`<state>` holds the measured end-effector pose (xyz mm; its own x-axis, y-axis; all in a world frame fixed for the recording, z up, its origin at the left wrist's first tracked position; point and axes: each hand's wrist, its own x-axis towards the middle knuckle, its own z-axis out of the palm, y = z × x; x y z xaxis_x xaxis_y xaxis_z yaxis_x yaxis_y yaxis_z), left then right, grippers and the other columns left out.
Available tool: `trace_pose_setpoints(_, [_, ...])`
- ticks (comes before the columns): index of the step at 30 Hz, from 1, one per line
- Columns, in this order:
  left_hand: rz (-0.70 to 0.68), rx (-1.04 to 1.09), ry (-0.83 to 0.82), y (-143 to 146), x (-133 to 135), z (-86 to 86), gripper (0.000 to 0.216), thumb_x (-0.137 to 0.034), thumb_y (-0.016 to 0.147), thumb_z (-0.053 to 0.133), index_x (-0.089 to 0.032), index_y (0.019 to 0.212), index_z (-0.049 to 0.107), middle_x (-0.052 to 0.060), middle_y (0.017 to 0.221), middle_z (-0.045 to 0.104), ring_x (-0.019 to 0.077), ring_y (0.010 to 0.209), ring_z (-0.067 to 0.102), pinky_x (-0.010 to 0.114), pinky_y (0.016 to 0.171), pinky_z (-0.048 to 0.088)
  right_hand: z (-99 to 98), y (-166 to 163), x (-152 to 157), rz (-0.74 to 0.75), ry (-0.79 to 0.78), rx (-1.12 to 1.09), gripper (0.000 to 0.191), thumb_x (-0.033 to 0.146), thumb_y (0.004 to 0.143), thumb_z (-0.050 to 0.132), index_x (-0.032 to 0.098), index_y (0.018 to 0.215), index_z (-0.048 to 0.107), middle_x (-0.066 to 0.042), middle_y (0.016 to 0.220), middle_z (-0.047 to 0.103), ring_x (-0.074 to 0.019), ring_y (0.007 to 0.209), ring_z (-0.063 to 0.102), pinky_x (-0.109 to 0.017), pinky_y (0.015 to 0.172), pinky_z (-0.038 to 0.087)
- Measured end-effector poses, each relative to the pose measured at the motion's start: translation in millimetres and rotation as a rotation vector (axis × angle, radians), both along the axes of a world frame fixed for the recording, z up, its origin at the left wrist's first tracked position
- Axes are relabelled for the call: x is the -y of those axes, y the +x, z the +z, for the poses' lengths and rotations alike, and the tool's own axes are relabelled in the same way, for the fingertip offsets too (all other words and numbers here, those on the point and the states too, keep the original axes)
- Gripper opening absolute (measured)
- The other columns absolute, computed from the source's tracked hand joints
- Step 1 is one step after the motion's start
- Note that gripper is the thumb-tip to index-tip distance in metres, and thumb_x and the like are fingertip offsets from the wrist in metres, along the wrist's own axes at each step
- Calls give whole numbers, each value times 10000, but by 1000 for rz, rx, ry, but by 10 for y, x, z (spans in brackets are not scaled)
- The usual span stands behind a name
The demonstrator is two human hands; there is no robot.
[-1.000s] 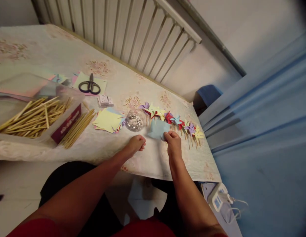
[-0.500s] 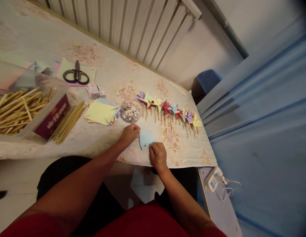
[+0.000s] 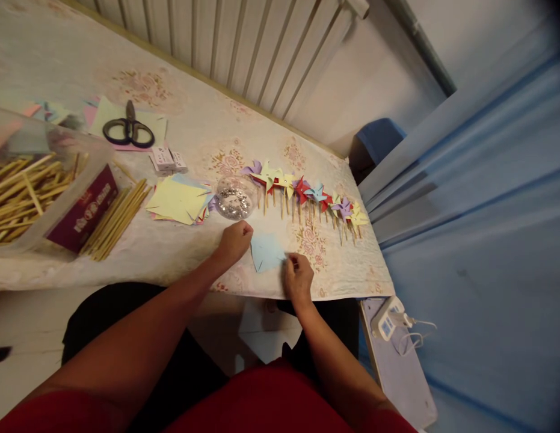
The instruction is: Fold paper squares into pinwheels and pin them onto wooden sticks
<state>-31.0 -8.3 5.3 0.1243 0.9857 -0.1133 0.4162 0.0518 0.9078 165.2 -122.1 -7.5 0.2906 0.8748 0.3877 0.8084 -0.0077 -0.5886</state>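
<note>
A light blue square of paper (image 3: 267,252) with slits cut in from its corners lies on the table in front of me. At its right corner, my right hand (image 3: 298,278) has thumb and finger pinched on the paper's edge. My left hand (image 3: 236,242) is closed beside the paper's left corner, fingertips together; whatever is in them is too small to make out. Just beyond it stands a clear round dish (image 3: 234,199) of small shiny metal pieces. Left of the dish is a stack of slit paper squares (image 3: 177,199), pale yellow on top.
Finished paper pinwheels on sticks (image 3: 302,191) lie in a row at the right. To the left are a plastic bin of sticks (image 3: 22,192), loose sticks (image 3: 115,222), small boxes (image 3: 165,159) and scissors (image 3: 129,129) on paper. A power strip (image 3: 388,317) sits right of the table.
The blue paper has gone from partly raised and bent to lying flatter. My right hand has moved right to its corner; my left hand stays closed near the left side.
</note>
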Motion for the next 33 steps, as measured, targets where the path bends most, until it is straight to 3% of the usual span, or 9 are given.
trace_pose_setpoints(4, [-60, -189, 22, -14, 16, 21, 82, -183, 816, 549, -187, 752, 601, 25, 737, 653, 169, 745, 606, 267, 678, 420, 2, 54, -179, -151, -114, -221, 245, 375, 819, 558, 173, 885, 681, -26, 760, 675, -185, 729, 597, -310, 747, 464])
trace_pose_setpoints(10, [-146, -189, -65, 35, 15, -40, 99, -220, 814, 621, -175, 900, 634, 24, 814, 696, 149, 708, 626, 258, 667, 444, 5, 22, -248, -157, -209, -226, 252, 338, 751, 574, 177, 904, 693, 7, 695, 643, -180, 678, 578, -305, 730, 446])
trace_pose_setpoints(23, [-196, -145, -35, 116, 31, -86, 296, -136, 819, 603, -141, 1111, 650, 48, 894, 728, 130, 668, 647, 246, 684, 475, 89, -51, -100, -176, -295, -285, 232, 279, 679, 600, 185, 877, 678, 51, 598, 587, -168, 600, 560, -296, 683, 458])
trace_pose_setpoints(29, [-199, -155, -8, 119, 41, -79, 287, -130, 808, 585, -137, 1083, 667, 56, 910, 731, 145, 717, 660, 256, 714, 484, 95, 42, -39, -180, -258, -142, 228, 310, 748, 596, 190, 924, 675, 9, 697, 635, -184, 664, 582, -309, 706, 453])
trace_pose_setpoints(33, [-173, -168, 50, 117, 48, -71, 286, -131, 803, 581, -139, 1072, 677, 64, 926, 730, 177, 836, 671, 274, 775, 487, 183, 110, -284, -153, -105, 60, 208, 232, 825, 488, 174, 939, 653, -45, 813, 653, -201, 764, 582, -334, 779, 454])
